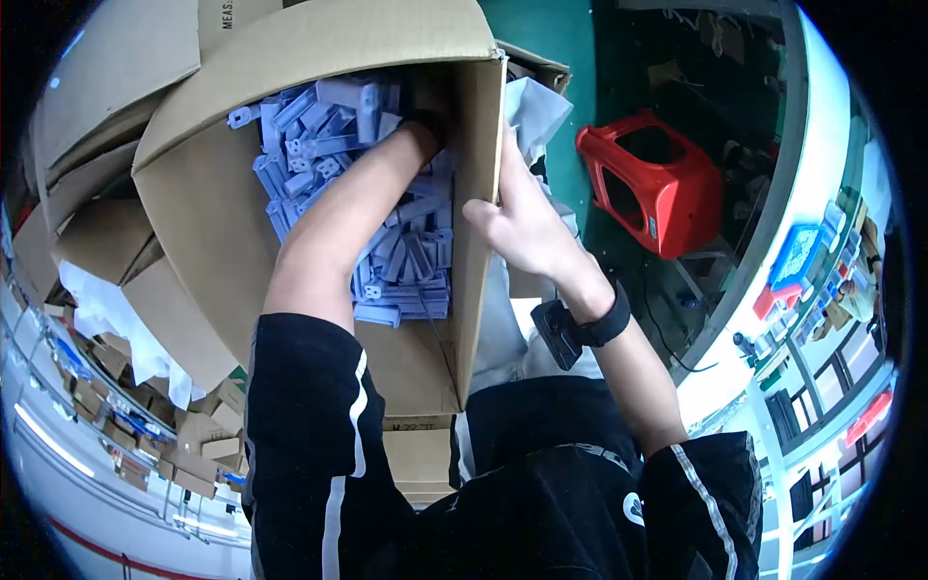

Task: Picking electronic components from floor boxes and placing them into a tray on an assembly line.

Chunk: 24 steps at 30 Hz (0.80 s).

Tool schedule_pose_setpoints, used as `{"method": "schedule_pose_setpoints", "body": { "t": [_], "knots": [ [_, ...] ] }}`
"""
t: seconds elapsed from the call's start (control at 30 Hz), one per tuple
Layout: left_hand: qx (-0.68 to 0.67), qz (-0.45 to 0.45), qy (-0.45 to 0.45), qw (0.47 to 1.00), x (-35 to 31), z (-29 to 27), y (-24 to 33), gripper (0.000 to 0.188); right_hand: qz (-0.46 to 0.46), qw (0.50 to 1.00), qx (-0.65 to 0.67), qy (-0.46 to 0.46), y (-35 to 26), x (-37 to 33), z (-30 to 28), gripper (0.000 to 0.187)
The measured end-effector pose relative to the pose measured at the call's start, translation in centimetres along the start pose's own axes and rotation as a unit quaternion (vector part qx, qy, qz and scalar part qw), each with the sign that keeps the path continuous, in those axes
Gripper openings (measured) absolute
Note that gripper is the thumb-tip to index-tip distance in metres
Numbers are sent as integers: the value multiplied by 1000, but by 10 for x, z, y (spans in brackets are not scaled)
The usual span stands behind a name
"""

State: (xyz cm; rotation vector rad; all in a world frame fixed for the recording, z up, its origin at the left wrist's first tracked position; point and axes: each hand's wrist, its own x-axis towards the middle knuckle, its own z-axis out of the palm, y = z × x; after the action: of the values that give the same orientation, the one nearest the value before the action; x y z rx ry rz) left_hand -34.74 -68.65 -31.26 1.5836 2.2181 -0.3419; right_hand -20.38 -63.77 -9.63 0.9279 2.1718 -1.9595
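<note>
Lavender plastic pieces (314,140) lie in a loose heap inside the carton (188,222), around and below the left hand (432,95), whose shadowed grip I cannot make out; much looks left in there. The right hand (517,222) is clamped on the side wall (468,309), close right of the left grip; bare cardboard (408,372) below leaves room.
</note>
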Motion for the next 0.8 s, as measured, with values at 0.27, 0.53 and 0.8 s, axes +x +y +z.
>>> {"method": "schedule_pose_setpoints", "body": {
  "t": [0.27,0.53,0.8],
  "knots": [
    [215,-12,6,977,-18,70,-38,54,26,999,36,-27,-13,13,-8,91],
    [135,-3,-45,990,-22,20,-73,57,32,998,46,-29,-9,7,-5,92],
    [89,109,-222,965,-79,-46,-61,56,3,1000,-2,-29,-7,8,-6,97]
  ]
}}
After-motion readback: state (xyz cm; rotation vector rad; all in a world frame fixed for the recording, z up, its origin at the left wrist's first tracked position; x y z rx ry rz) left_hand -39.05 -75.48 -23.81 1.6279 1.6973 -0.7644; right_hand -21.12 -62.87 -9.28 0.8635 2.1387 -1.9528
